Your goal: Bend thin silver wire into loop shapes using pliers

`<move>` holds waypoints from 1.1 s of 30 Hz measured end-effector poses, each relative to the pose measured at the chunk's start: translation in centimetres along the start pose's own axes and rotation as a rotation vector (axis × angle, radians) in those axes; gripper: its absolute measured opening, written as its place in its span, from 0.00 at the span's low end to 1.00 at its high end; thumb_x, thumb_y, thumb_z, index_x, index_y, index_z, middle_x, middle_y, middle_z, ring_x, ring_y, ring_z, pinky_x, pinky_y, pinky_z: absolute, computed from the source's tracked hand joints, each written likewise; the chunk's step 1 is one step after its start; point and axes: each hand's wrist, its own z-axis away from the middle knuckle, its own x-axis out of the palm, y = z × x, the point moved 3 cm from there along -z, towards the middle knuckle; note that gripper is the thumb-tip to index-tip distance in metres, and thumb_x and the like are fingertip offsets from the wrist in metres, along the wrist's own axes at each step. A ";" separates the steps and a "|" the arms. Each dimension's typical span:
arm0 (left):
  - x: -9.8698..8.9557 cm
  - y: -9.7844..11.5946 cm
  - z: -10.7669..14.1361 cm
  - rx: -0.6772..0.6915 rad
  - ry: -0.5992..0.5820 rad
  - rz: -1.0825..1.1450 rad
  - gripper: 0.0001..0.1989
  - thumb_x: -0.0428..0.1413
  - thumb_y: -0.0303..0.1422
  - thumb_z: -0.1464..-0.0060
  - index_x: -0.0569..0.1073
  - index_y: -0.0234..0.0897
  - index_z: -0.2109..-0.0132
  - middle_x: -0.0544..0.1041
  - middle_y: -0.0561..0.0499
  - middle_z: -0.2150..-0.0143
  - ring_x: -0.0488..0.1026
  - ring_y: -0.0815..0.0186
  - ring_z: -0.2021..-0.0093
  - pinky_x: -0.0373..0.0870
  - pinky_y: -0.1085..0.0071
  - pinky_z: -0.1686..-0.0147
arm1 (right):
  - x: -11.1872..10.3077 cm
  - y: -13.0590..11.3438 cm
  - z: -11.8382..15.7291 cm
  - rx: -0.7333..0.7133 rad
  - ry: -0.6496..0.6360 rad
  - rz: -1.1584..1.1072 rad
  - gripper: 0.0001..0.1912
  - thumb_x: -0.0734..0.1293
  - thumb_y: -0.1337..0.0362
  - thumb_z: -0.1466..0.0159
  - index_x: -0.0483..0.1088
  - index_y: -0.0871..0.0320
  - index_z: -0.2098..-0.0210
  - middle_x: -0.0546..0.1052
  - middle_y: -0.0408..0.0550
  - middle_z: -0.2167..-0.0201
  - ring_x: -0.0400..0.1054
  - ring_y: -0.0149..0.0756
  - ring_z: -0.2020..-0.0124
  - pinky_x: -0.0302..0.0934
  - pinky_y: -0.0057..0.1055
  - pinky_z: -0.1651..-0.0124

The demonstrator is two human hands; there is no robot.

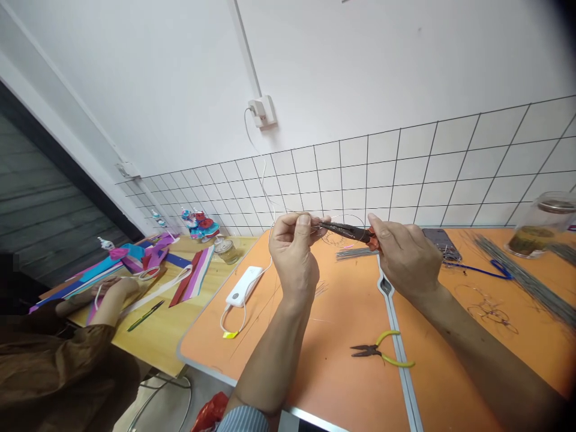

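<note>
Above the orange table, my left hand point(294, 252) pinches a thin wire point(348, 216) between thumb and fingers. The wire arcs in a loop to the right. My right hand point(407, 255) is wrapped round the red handles of a pair of long-nose pliers point(346, 231). The dark jaws point left and meet the wire close to my left fingertips; the exact grip there is too small to make out. Below, yellow-handled pliers point(375, 349) lie on the table with their jaws apart.
A white power strip point(245, 287) with its cable lies at left on the orange table point(333, 384). Wire bundles point(526, 279), a phone point(441, 243), a blue wire piece point(483, 270) and a lidded jar point(542, 225) are at right. A co-worker point(58, 366) handles ribbons at the wooden table point(157, 336).
</note>
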 end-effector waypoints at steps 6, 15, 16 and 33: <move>0.0 0.0 0.0 0.005 -0.009 0.007 0.14 0.71 0.41 0.40 0.76 0.39 0.60 0.82 0.53 0.65 0.88 0.61 0.58 0.82 0.70 0.59 | 0.0 0.0 0.0 -0.004 0.006 0.008 0.31 0.68 0.76 0.29 0.67 0.61 0.28 0.86 0.48 0.59 0.66 0.40 0.63 0.56 0.37 0.61; -0.1 -0.2 -0.1 0.007 -0.008 0.001 0.14 0.71 0.42 0.40 0.76 0.39 0.60 0.82 0.52 0.64 0.88 0.60 0.57 0.82 0.70 0.60 | -0.2 0.0 -0.2 -0.017 0.008 0.036 0.29 0.70 0.77 0.31 0.70 0.62 0.31 0.86 0.47 0.60 0.64 0.40 0.64 0.55 0.37 0.62; -0.1 -0.2 -0.2 0.008 -0.007 0.002 0.14 0.71 0.42 0.40 0.76 0.39 0.60 0.82 0.52 0.64 0.88 0.60 0.57 0.82 0.70 0.60 | -0.2 0.0 -0.2 -0.016 0.007 0.035 0.29 0.70 0.76 0.30 0.70 0.62 0.31 0.86 0.47 0.60 0.64 0.40 0.64 0.55 0.37 0.62; 0.0 -0.2 -0.2 0.027 -0.020 0.016 0.13 0.70 0.42 0.39 0.78 0.39 0.59 0.84 0.51 0.63 0.88 0.61 0.57 0.82 0.69 0.58 | -0.4 -0.2 -0.6 -0.006 -0.023 -0.010 0.25 0.69 0.75 0.28 0.71 0.62 0.32 0.84 0.46 0.63 0.65 0.39 0.65 0.54 0.36 0.63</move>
